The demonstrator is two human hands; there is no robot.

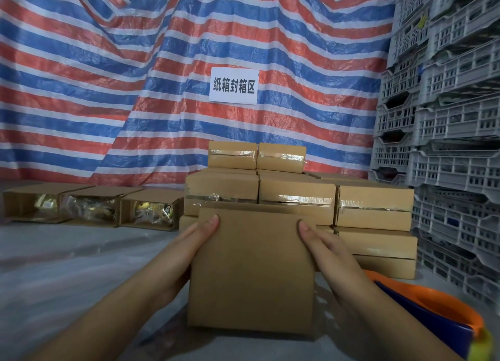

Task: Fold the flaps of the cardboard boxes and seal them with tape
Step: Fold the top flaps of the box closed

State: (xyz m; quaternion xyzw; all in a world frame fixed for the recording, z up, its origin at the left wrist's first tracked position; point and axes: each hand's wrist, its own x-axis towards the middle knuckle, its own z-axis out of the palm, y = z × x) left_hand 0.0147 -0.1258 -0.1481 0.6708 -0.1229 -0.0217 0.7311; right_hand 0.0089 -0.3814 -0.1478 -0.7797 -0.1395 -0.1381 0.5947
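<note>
Hands (189, 244) flanking cardboard box (251, 274)

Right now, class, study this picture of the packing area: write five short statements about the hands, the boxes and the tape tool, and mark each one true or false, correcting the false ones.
1. Both hands hold one box. True: the left hand and right hand grip the sides of the held box.
2. The three boxes at the left are taped shut. False: their ends are open, with wrapped goods showing inside.
3. The stacked boxes behind the held box carry clear tape. True.
4. The right hand holds the tape dispenser. False: it lies on the floor, beside the right forearm, untouched.
5. Grey plastic crates stand piled at the right. True.
</note>
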